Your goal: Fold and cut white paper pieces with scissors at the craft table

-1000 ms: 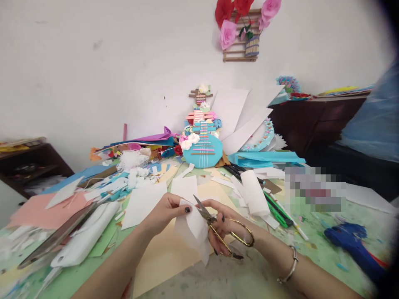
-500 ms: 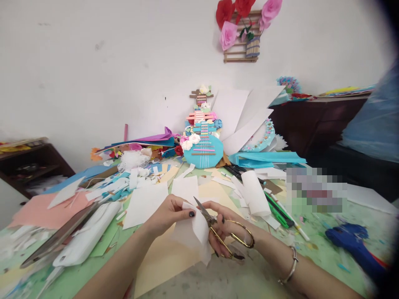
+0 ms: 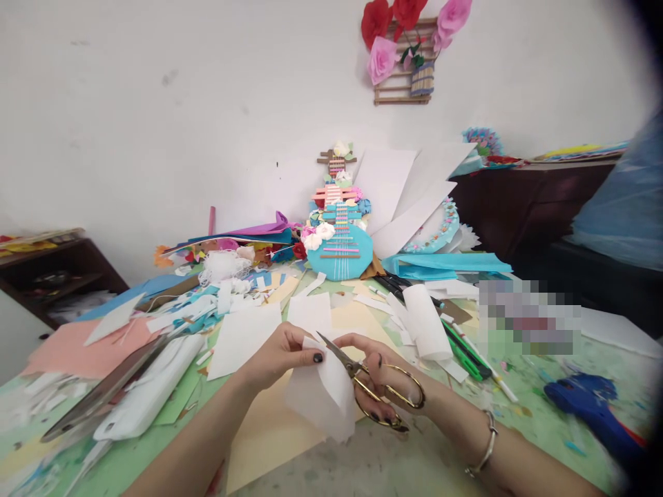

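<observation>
Cutting scene, lower centre of frame. Left hand pinches upper edge of white paper piece between thumb and fingers. Right hand grips gold-handled scissors, thumb and fingers through loops. Blades nearly together, tips pointing upper left, against paper's top edge just beside left thumb. Paper held above cream sheet on green table. Bracelet on right wrist. Blue glue gun at lower right. Green utility knife right of hands. Blue paper guitar at centre, against wall.
</observation>
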Motion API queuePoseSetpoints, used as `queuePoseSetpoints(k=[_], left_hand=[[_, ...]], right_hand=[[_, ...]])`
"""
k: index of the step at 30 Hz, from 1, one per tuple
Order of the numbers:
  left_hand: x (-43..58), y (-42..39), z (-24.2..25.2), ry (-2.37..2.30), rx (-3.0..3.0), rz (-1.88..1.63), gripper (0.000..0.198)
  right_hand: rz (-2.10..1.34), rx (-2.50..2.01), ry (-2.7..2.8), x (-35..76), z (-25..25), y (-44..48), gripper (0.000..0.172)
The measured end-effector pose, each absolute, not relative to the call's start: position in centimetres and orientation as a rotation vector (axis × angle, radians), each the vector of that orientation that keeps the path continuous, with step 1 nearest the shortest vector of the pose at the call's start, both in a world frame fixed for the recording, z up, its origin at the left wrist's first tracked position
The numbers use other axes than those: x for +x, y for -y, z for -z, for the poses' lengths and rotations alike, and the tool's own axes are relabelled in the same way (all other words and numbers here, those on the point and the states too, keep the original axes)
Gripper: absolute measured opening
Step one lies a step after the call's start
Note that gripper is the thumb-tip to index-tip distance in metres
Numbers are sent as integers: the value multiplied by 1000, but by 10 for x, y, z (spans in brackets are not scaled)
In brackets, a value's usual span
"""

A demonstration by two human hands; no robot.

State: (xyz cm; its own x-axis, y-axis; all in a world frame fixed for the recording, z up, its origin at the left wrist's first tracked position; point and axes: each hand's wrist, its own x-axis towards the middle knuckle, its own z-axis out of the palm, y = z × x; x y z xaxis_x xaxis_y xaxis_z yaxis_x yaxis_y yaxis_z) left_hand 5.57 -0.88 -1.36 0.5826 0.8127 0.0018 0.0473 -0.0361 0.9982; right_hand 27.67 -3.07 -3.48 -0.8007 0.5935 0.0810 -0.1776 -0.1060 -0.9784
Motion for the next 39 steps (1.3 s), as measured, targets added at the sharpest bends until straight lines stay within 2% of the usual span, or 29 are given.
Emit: queuePoseSetpoints(k=[14,25,39], left_hand=[[57,12,10,-703,1511,-726,19],[59,12,12,-801,1530,-761,16],[64,17,11,-858,1640,-749,16]], right_hand=[[-1866,-413,1778,277,38,30,63],[-1754,-567,1887,281,27,36,62],[-1817,-557,1793,276,35,34,65]])
